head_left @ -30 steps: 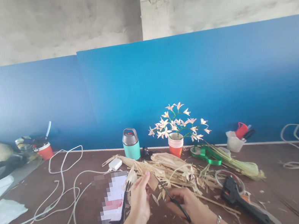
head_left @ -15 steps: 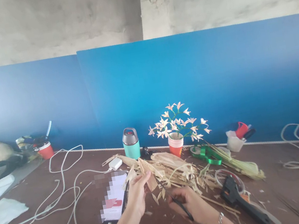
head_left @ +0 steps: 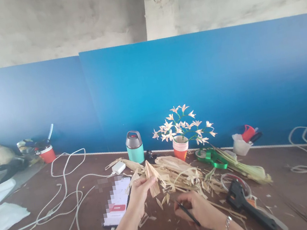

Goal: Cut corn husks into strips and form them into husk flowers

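Observation:
My left hand [head_left: 141, 194] pinches a folded piece of dry corn husk [head_left: 151, 173] between thumb and fingers, its pointed end upward. Lower and to the right, my right hand [head_left: 192, 209] is closed around black-handled scissors [head_left: 187, 212], which slant across the palm; their blades hardly show. A gap separates the scissors from the held husk. Behind both hands spreads a pile of dry husks [head_left: 177, 166], with small cut petals [head_left: 165, 199] and scraps lying in front of it.
Left of my left hand lies a phone [head_left: 117, 204] with white cables [head_left: 76, 208]. A turquoise flask [head_left: 135, 150] and paper cups [head_left: 180, 150] holding husk flowers [head_left: 182, 125] stand behind. At right are green ribbon [head_left: 215, 159] and a black glue gun [head_left: 248, 207].
My right hand has drawn the scissors down, away from the husk. My left hand has turned slightly, and the husk piece stands more upright.

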Motion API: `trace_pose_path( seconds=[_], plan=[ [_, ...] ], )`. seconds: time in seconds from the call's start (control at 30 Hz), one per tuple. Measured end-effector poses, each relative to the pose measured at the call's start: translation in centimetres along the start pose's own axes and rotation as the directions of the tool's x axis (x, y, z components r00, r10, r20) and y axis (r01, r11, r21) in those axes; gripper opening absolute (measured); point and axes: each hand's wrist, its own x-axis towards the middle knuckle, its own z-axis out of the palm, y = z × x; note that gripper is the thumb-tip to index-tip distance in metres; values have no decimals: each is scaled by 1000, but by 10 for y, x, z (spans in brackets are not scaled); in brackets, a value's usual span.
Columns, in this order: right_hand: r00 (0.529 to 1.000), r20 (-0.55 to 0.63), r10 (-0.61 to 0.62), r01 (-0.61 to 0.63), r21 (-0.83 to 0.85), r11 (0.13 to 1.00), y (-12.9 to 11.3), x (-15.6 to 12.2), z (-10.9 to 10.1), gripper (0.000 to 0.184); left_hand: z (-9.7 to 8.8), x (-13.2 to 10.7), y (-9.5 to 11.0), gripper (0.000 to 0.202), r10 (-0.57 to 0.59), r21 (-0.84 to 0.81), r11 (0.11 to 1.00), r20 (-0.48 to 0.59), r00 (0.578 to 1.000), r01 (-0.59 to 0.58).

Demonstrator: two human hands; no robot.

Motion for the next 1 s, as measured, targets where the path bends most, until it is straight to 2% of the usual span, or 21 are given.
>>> trace_pose_path(
  seconds=[0.17,0.27,0.4,0.57,0.77,1.0],
  plan=[
    [997,69,17,-19,22,1000,0,-1,2,11,-3,2,-1,28,-10,21,1000,35,999,9],
    [999,54,2,-6,72,997,4,2,5,12,0,2,-3,26,-50,-24,998,-28,998,49],
    [999,24,-43,37,194,980,8,8,13,16,8,-1,-11,26,-150,-223,968,-146,978,115],
    [998,40,-49,35,301,953,5,10,25,20,16,-10,-18,25,-213,-332,934,-207,955,136],
    [997,27,-77,64,335,940,4,11,32,21,23,-19,-17,26,-231,-368,920,-224,947,138],
    [998,18,-53,44,343,938,-4,8,34,22,28,-25,-11,22,-247,-425,894,-201,948,143]
  ],
)
